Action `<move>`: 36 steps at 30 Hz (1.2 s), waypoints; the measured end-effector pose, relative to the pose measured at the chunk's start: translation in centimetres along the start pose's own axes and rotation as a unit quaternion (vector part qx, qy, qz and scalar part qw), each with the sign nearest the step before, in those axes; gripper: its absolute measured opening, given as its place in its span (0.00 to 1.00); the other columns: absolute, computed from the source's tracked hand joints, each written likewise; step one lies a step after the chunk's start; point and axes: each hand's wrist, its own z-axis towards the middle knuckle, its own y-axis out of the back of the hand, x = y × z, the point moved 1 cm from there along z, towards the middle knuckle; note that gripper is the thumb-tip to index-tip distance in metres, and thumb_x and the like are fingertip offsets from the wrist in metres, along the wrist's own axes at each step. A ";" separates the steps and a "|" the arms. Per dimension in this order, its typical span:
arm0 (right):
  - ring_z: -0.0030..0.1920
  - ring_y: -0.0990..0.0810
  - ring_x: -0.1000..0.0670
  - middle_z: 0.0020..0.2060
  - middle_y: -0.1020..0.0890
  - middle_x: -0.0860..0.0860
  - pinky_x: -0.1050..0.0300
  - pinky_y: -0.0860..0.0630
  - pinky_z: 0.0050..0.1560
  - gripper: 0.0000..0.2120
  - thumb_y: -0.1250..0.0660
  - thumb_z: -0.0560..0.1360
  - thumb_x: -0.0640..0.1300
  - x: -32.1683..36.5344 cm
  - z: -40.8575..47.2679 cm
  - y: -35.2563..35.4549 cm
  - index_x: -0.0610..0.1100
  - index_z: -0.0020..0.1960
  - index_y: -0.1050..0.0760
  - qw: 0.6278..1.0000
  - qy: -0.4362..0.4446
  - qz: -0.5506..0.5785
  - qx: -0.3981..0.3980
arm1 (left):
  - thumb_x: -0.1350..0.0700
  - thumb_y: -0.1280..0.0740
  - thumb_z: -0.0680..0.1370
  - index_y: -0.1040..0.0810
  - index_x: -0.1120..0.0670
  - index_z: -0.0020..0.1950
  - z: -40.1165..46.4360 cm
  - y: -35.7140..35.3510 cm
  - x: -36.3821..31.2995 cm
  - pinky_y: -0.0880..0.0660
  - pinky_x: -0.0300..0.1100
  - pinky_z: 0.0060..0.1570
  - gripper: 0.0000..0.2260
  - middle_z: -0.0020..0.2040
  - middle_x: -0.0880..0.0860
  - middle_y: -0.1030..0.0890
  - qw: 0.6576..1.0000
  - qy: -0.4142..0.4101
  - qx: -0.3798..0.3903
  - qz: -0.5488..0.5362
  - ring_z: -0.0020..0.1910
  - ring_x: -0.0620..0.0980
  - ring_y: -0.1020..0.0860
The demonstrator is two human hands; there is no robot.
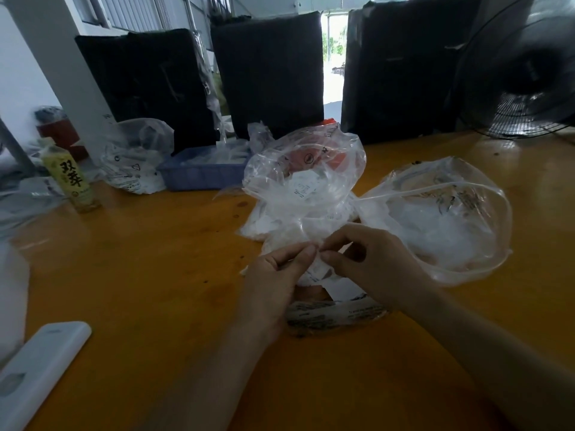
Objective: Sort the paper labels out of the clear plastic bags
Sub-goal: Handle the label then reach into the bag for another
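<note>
A small clear plastic bag [314, 275] with printed text lies on the orange table [155, 259] right in front of me. My left hand [277, 275] and my right hand [364, 259] both pinch its top edge, fingertips almost meeting. Behind them stands a large clear bag [305, 181] full of crumpled bags, with a white paper label [303, 189] showing through it. Another big clear bag [441, 219] lies open to the right.
A blue tray [199, 177] of plastic pieces and another filled clear bag [137, 154] sit at the back left. A yellow drink bottle [70, 175] stands at the left, a white flat device [37, 368] near me. Black panels [270, 73] and a fan [525, 73] stand behind.
</note>
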 end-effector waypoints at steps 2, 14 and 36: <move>0.41 0.19 0.62 0.42 0.19 0.66 0.71 0.25 0.40 0.05 0.29 0.79 0.49 0.2 0.8 0.5 0.58 0.47 0.21 1.000 0.003 -0.026 -0.011 | 0.48 0.25 0.73 0.11 0.47 0.56 0.0 -0.1 0.1 0.16 0.42 0.36 0.13 0.54 0.50 0.12 1.000 0.001 0.005 -0.016 0.44 0.55 0.12; 0.35 0.23 0.51 0.37 0.20 0.48 0.61 0.28 0.35 0.10 0.35 0.82 0.45 -0.1 16.8 1.5 0.42 0.44 0.22 0.966 -0.127 -0.180 -0.135 | 0.49 0.36 0.86 0.16 0.55 0.61 0.1 -0.5 0.0 0.18 0.38 0.39 0.14 0.56 0.49 0.12 0.999 0.018 0.001 -0.034 0.53 0.51 0.13; 0.44 0.19 0.48 0.43 0.17 0.49 0.52 0.19 0.46 0.04 0.30 0.76 0.45 -8.7 2.6 7.6 0.46 0.46 0.17 0.864 -0.196 -0.463 0.021 | 0.52 0.41 0.88 0.16 0.59 0.58 0.3 -0.3 0.2 0.17 0.40 0.41 0.16 0.54 0.54 0.11 1.000 0.007 0.000 -0.016 0.48 0.50 0.14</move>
